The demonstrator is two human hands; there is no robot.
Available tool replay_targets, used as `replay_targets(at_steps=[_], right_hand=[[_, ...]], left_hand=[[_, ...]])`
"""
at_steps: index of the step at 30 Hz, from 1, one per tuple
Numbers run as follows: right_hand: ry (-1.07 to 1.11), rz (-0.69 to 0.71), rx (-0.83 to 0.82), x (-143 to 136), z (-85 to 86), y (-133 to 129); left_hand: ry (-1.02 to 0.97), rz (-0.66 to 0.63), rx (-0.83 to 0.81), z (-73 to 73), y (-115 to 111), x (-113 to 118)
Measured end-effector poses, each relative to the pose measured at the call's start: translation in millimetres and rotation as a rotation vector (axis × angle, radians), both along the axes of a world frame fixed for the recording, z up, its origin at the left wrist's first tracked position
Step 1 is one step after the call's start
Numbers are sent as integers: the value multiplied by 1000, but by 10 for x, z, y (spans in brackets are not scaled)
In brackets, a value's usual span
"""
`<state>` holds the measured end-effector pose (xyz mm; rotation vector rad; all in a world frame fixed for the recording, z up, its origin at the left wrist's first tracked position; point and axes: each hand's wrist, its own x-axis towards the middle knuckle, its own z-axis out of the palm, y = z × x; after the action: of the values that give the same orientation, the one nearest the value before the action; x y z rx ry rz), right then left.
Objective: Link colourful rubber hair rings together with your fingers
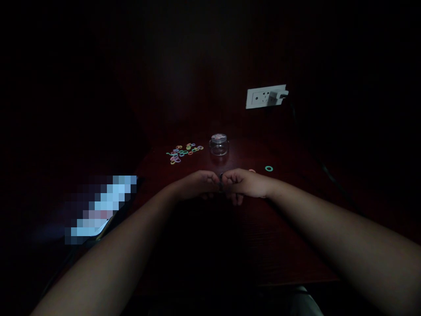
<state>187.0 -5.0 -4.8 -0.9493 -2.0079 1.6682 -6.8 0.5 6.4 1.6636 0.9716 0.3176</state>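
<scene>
Over the dark red table, my left hand (204, 181) and my right hand (237, 182) meet, fingers curled and thumbs close together. Both are closed around a small, dark thing (221, 176) between the fingertips, too dim to name. Just behind them stands a clear glass jar (219, 148) with a patterned lid on it. To the left of the jar lies a loose spread of several small coloured rings (184, 152). A green ring (269, 168) rests beyond my right wrist. Near it, a pink ring (251, 170) is partly hidden by that hand.
A lit, blurred-out screen (101, 210) is at the left, beside my left forearm. On the back wall, a white socket plate (258, 98) holds a plugged-in adapter (279, 94), with a dark cable running down the right side. The surroundings are very dark.
</scene>
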Motion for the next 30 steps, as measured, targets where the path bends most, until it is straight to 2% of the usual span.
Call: replay_targets(at_steps=[6, 13, 21, 30], right_hand=[[-5, -6, -32, -8, 13, -6], [15, -158, -65, -49, 46, -28], [-135, -131, 103, -46, 45, -3], [-147, -135, 84, -37, 60, -5]], left_hand=[[25, 1, 13, 13, -8, 6], [21, 34, 63, -17, -1, 22], [53, 86, 136, -77, 9, 47], [86, 122, 139, -63, 16, 60]])
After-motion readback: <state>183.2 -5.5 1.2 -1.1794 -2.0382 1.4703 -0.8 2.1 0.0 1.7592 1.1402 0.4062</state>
